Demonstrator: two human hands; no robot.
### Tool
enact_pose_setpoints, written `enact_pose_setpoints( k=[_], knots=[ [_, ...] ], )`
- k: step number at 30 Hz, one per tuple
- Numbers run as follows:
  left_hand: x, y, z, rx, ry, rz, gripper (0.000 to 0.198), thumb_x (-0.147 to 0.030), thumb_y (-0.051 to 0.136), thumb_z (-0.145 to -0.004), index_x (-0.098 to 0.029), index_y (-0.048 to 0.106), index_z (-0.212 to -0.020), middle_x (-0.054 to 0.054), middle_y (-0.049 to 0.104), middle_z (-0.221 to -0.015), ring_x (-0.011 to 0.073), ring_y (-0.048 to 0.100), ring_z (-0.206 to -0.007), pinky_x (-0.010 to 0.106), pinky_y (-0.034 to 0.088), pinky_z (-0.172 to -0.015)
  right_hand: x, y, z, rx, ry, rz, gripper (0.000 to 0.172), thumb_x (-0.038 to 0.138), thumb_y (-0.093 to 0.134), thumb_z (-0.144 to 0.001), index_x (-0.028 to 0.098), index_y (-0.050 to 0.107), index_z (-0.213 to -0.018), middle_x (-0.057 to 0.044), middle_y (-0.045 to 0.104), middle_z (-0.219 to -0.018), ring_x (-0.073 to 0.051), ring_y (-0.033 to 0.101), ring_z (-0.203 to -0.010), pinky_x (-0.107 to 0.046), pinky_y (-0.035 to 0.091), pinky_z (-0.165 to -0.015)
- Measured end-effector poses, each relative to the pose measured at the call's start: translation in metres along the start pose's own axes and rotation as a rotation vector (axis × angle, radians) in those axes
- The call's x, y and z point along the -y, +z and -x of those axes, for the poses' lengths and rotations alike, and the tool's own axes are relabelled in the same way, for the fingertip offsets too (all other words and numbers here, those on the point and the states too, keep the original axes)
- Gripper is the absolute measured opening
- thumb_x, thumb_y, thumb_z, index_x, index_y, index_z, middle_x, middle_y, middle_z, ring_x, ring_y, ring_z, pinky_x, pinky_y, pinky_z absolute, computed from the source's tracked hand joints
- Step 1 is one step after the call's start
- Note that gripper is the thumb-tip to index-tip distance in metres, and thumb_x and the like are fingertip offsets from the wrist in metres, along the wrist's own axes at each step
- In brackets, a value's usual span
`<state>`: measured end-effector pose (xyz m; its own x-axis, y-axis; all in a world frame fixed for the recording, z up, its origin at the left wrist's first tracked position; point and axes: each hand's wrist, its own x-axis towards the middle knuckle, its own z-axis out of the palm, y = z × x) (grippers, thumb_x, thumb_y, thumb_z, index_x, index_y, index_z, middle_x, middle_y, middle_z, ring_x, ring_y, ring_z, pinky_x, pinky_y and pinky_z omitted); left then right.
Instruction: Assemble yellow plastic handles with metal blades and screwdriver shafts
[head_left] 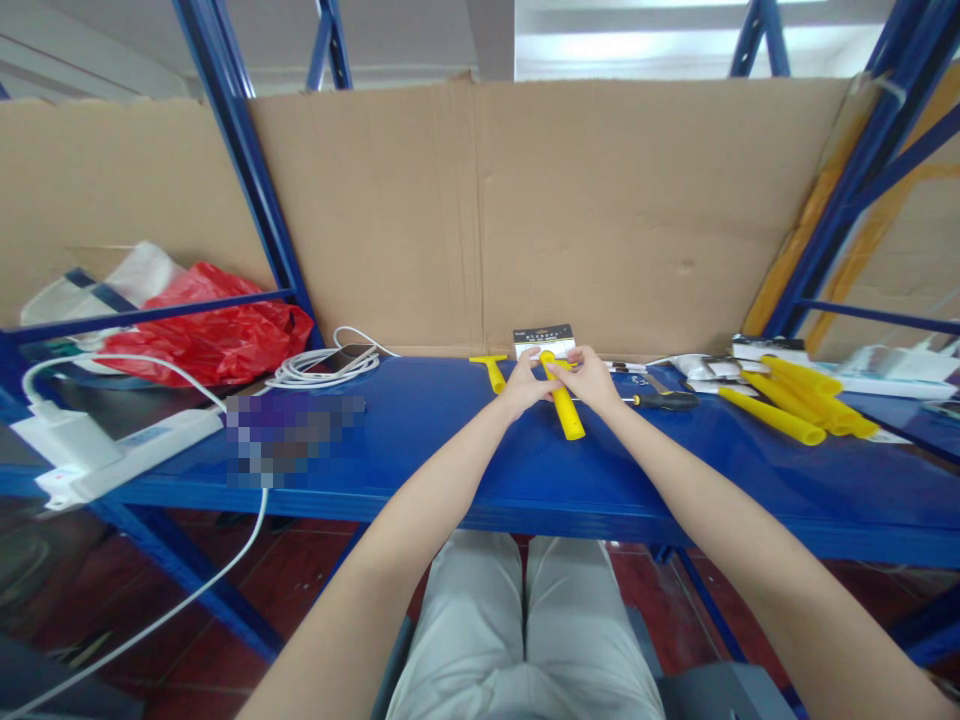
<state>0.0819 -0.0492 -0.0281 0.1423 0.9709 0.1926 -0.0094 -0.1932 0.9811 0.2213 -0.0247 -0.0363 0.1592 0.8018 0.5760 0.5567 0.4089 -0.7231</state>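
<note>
Both my hands meet at the far end of a yellow hollow plastic handle, whose wider end points toward me over the blue shelf. My left hand has its fingers closed on the left side of the handle's upper end. From the other side, the fingers of my right hand pinch the same end. Just left of my left hand lies a yellow T-shaped piece. Behind the hands is a black-and-white packaging card. A screwdriver with a dark handle lies to the right of my right hand.
Several yellow tapered handles are piled at the right, beside small plastic packets. On the left are a coiled white cable, a power strip and a red plastic bag. A cardboard panel closes the back.
</note>
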Motion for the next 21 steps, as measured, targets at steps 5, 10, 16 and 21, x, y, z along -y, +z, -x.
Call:
enact_pose_setpoints(
  k=[5, 10, 16, 21],
  knots=[
    [0.001, 0.001, 0.001, 0.059, 0.015, -0.011, 0.096, 0.002, 0.073, -0.072, -0.026, 0.028, -0.153, 0.018, 0.044, -0.148, 0.0144, 0.071, -0.084, 0.028, 0.062, -0.07, 0.0, 0.001, 0.0, 0.048, 0.041, 0.005, 0.046, 0.04, 0.078, -0.059, 0.023, 0.042, -0.083, -0.002, 0.059, -0.088, -0.022, 0.061, -0.089, -0.038, 0.05, -0.084],
    [0.003, 0.001, 0.003, 0.197, 0.013, -0.086, 0.101, 0.005, 0.065, -0.072, -0.033, 0.022, -0.155, 0.019, 0.035, -0.156, 0.0088, 0.07, -0.072, 0.024, 0.06, -0.065, -0.005, 0.005, 0.002, 0.156, 0.025, 0.011, 0.031, 0.014, 0.062, -0.062, 0.024, 0.042, -0.084, 0.002, 0.057, -0.084, -0.015, 0.059, -0.078, -0.031, 0.05, -0.077],
    [0.002, -0.001, 0.001, 0.157, 0.009, -0.228, 0.098, 0.009, 0.054, -0.071, -0.029, 0.023, -0.155, 0.018, 0.04, -0.154, 0.0083, 0.07, -0.068, 0.021, 0.057, -0.059, 0.001, 0.005, 0.008, 0.308, 0.064, -0.099, 0.035, 0.006, 0.052, -0.065, 0.025, 0.041, -0.093, 0.002, 0.06, -0.093, -0.008, 0.054, -0.048, -0.024, 0.047, -0.048],
    [0.003, -0.001, -0.001, 0.123, 0.032, -0.296, 0.099, 0.007, 0.055, -0.071, -0.03, 0.022, -0.156, 0.016, 0.042, -0.153, 0.0129, 0.072, -0.077, 0.023, 0.058, -0.062, 0.011, 0.002, 0.01, 0.363, 0.047, -0.058, 0.039, 0.002, 0.047, -0.068, 0.022, 0.052, -0.101, -0.003, 0.063, -0.105, -0.007, 0.055, -0.046, -0.023, 0.049, -0.045]
  ],
)
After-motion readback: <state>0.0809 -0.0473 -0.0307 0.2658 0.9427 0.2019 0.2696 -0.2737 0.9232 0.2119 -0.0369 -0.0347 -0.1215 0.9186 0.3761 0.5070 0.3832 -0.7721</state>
